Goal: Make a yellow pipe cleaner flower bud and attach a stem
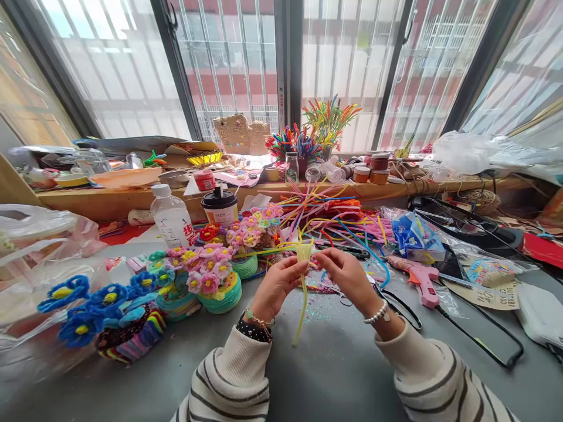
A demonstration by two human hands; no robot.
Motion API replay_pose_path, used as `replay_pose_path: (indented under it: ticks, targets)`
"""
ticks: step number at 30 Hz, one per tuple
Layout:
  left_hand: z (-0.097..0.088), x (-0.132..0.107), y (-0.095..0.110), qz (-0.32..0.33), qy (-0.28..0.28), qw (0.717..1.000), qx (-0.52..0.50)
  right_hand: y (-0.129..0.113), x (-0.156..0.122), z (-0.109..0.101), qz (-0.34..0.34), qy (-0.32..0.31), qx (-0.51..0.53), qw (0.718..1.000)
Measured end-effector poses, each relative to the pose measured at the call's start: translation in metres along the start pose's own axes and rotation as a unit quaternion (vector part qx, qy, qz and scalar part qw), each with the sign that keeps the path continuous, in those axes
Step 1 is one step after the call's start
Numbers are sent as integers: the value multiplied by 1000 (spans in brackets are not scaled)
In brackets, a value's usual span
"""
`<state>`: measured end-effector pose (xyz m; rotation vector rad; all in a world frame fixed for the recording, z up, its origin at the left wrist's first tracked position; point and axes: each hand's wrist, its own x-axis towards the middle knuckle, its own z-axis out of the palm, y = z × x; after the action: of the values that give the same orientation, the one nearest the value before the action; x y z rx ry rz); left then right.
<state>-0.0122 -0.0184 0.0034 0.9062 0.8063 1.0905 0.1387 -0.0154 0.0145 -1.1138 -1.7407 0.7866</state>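
Above the grey table, my left hand pinches a small bundle of pale yellow pipe cleaners. Its short ends fan upward, and one longer yellow strand hangs below my fingers. My right hand is closed at the right side of the same bundle, thumb and forefinger together; the exact spot it grips is partly hidden. Close behind both hands lies a heap of loose pink, orange and yellow pipe cleaners. Left of my left hand stand pots of pink pipe-cleaner flowers and blue ones.
A pink glue gun with a black cord lies at the right, near a blue packet. A clear bottle and a lidded cup stand back left. Scissor handles show under my right hand. Jars line the wooden sill.
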Motion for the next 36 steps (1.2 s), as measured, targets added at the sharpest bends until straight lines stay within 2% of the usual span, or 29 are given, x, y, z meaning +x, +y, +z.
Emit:
replay_pose_path:
  ticks: [2,4,8,11,14,18,24,27,29,32,34,36]
  targets:
    - [0,-1,0,0,-5,999,38,2,-6,20,29,22,63,997]
    - [-1,0,-1,1,0,996,93,9,-7,25,53,29,116,991]
    - [2,1,-3,-12,-20,980,196,21,-8,17,94,6,192,977]
    - [4,1,-4,-17,-25,975,218,20,-11,13,98,18,198,975]
    - [4,2,-5,-14,-13,984,175,16,-13,13,99,44,210,972]
    - [2,4,-6,20,30,997,75,13,-15,12,111,56,244,962]
    - [1,5,-5,52,105,992,-49,16,-20,16,159,-8,314,936]
    - [2,4,-3,65,128,988,-63,17,-21,17,176,-55,324,928]
    - [4,3,-3,69,121,990,-20,17,-20,15,175,-71,292,938]
    - [7,1,-4,47,61,993,89,18,-18,7,148,-66,226,961]
    - [9,0,-6,41,31,989,136,19,-17,3,130,-75,205,967]
    - [11,0,-7,51,26,986,159,21,-16,1,116,-90,196,969]
